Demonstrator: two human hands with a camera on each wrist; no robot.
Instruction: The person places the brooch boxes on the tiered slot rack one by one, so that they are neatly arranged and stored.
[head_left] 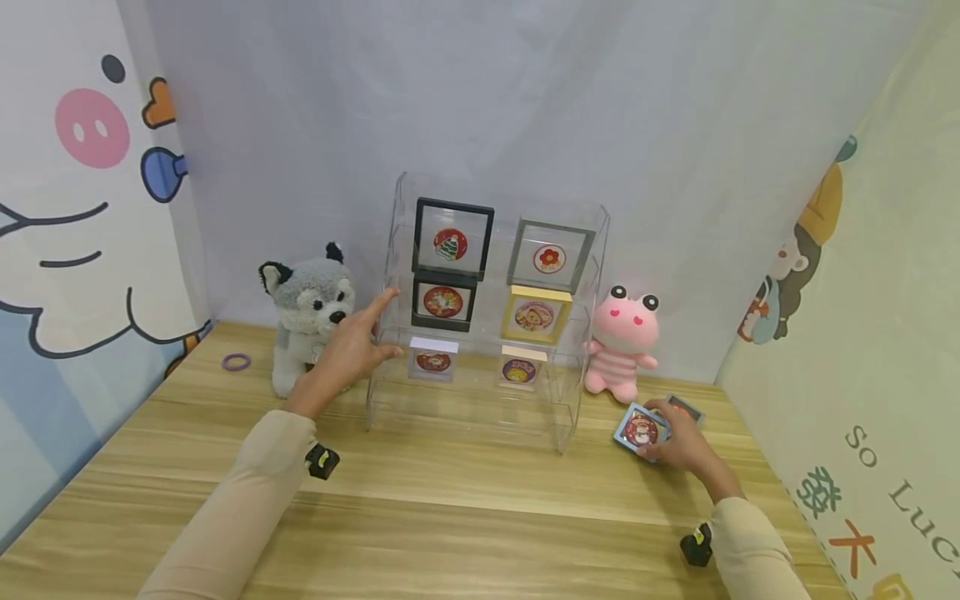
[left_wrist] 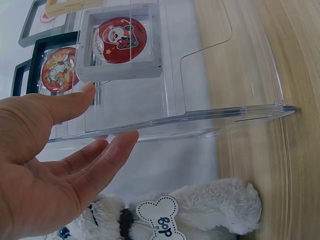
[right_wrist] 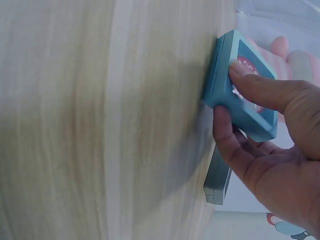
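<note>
A clear acrylic display rack [head_left: 480, 417] stands in the middle of the head view, holding several framed round badges on its tiers. My left hand [head_left: 348, 354] is at its left side, fingers spread and fairly straight; in the left wrist view the thumb lies on one side of the clear side panel [left_wrist: 200, 117] and the fingers on the other. My right hand [head_left: 678, 442] pinches a light blue display frame [right_wrist: 240, 100] with a red round badge in it, thumb on the front and fingers at its edge and behind. A grey frame [right_wrist: 218, 177] lies beside it.
A grey-and-white plush husky [head_left: 307, 308] sits left of the rack, behind my left hand. A pink plush frog [head_left: 622, 342] sits at the rack's right. A purple ring [head_left: 236, 362] lies on the wooden table [head_left: 450, 533] at far left. Printed curtains flank both sides.
</note>
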